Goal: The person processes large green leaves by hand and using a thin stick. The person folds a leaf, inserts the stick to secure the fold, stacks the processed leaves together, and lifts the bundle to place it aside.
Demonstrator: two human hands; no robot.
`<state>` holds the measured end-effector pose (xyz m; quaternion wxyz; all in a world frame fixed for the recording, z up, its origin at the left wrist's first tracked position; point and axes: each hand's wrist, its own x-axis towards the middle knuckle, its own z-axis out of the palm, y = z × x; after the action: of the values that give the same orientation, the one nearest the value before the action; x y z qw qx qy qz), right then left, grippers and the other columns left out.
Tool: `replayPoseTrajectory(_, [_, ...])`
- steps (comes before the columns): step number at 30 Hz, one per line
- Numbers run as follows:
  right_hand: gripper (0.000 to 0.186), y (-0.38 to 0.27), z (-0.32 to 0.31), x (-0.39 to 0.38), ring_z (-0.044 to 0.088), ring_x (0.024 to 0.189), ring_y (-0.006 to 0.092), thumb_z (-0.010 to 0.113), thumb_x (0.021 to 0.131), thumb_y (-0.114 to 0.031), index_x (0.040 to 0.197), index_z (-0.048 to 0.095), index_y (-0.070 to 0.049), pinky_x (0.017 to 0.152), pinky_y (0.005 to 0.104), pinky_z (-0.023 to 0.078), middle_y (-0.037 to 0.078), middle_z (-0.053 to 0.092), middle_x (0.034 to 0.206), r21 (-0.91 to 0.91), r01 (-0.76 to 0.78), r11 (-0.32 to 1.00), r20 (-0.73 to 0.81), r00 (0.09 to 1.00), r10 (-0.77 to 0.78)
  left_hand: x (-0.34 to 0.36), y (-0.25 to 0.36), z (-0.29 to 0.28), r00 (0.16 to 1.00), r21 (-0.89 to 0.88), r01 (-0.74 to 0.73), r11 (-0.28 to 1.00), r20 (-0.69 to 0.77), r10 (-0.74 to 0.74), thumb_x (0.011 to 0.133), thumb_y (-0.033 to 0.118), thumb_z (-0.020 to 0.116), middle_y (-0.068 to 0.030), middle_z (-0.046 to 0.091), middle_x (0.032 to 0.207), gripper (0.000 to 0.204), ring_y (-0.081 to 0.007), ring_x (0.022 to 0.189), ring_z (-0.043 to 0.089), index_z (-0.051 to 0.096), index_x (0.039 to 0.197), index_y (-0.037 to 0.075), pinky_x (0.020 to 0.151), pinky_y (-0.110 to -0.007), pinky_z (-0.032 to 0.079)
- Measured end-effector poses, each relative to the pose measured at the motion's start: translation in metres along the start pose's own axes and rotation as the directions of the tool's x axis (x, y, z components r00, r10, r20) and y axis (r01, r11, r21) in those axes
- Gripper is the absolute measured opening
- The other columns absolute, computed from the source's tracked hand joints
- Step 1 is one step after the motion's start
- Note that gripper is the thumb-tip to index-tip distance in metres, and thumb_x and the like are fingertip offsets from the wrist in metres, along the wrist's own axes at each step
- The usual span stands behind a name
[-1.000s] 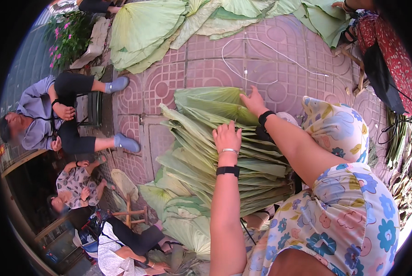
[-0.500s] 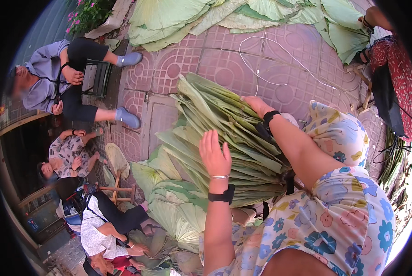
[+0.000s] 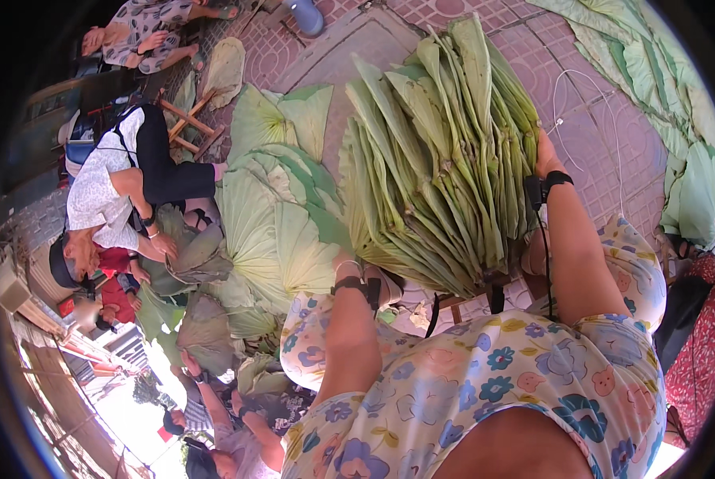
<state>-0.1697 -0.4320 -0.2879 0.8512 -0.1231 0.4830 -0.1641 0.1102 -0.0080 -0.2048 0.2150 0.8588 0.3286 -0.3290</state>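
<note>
A thick bundle of folded green lotus leaves (image 3: 453, 172) stands in front of my knees, its folded edges turned up. My right hand (image 3: 546, 154) grips the bundle's right side, with the fingers partly hidden against the leaves. Low at the left, my left hand (image 3: 344, 259) is beside the bundle, next to a pile of flat, open lotus leaves (image 3: 250, 215). Its fingers are hidden, so their state does not show.
More spread leaves (image 3: 653, 72) lie at the far right, near a white cable (image 3: 561, 100) on the paving. At left, a person in a white top (image 3: 106, 195) handles leaves beside a wooden stool (image 3: 186, 124). Another person's red patterned clothing (image 3: 697, 343) shows at right.
The view has swung left. My left hand, raised with its fingers stretched above the leaves before, has dropped to the bundle's lower left. My right hand stays at the bundle's right side.
</note>
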Motion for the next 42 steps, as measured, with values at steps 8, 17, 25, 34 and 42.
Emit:
replayPoseTrajectory(8, [0.055, -0.003, -0.022, 0.009, 0.06, 0.095, 0.0298, 0.045, 0.086, -0.052, 0.116, 0.058, -0.008, 0.085, 0.0441, 0.048, 0.011, 0.063, 0.111, -0.121, 0.081, 0.989, -0.136, 0.986, -0.097, 0.035, -0.047, 0.047, 0.936, -0.451, 0.349, 0.821, 0.127, -0.328, 0.087, 0.056, 0.045, -0.0148, 0.049, 0.13, 0.068, -0.0288, 0.11, 0.051, 0.043, 0.132, 0.005, 0.089, -0.043, 0.04])
replayPoseTrajectory(17, [0.059, -0.005, -0.02, 0.007, 0.058, 0.102, 0.0312, 0.043, 0.086, -0.055, 0.12, 0.056, -0.009, 0.091, 0.0468, 0.045, 0.011, 0.06, 0.117, -0.115, 0.078, 0.99, -0.164, 0.982, -0.096, 0.004, -0.046, 0.058, 0.711, -0.7, 0.388, 0.6, 0.641, 0.287, 0.095, 0.042, 0.04, -0.0142, 0.052, 0.126, 0.052, -0.0279, 0.115, 0.048, 0.046, 0.128, 0.002, 0.097, -0.041, 0.037])
replayPoseTrajectory(25, [0.057, -0.002, -0.02, 0.012, 0.057, 0.103, 0.0309, 0.042, 0.088, -0.054, 0.121, 0.055, -0.009, 0.09, 0.0464, 0.045, 0.011, 0.06, 0.118, -0.1, 0.09, 0.991, -0.154, 0.983, -0.104, -0.048, -0.035, 0.109, 0.936, -0.636, -0.088, 0.767, 0.211, 0.282, 0.088, 0.022, 0.06, -0.0126, 0.057, 0.104, 0.039, -0.0188, 0.086, 0.055, 0.048, 0.118, 0.0, 0.07, -0.033, 0.045])
replayPoseTrajectory(34, [0.054, 0.018, -0.014, 0.031, 0.059, 0.099, 0.0333, 0.044, 0.088, -0.05, 0.118, 0.057, -0.008, 0.089, 0.0498, 0.047, 0.012, 0.061, 0.115, -0.055, 0.051, 0.997, -0.072, 0.996, -0.055, 0.061, -0.094, 0.082, 0.904, -0.569, -0.289, 0.77, 0.102, 0.415, 0.092, 0.03, 0.051, -0.0148, 0.061, 0.097, 0.039, -0.0281, 0.081, 0.058, 0.053, 0.11, -0.005, 0.073, -0.04, 0.047])
replayPoseTrajectory(42, [0.049, 0.012, -0.011, 0.012, 0.061, 0.096, 0.0288, 0.044, 0.088, -0.046, 0.116, 0.058, -0.008, 0.085, 0.0442, 0.049, 0.01, 0.063, 0.11, -0.052, 0.109, 0.993, -0.113, 0.987, -0.114, -0.032, -0.021, 0.11, 0.817, -0.794, 0.478, 0.376, 0.559, 0.142, 0.093, 0.032, 0.052, -0.0104, 0.064, 0.091, 0.033, -0.0269, 0.073, 0.061, 0.061, 0.101, 0.002, 0.067, -0.042, 0.051])
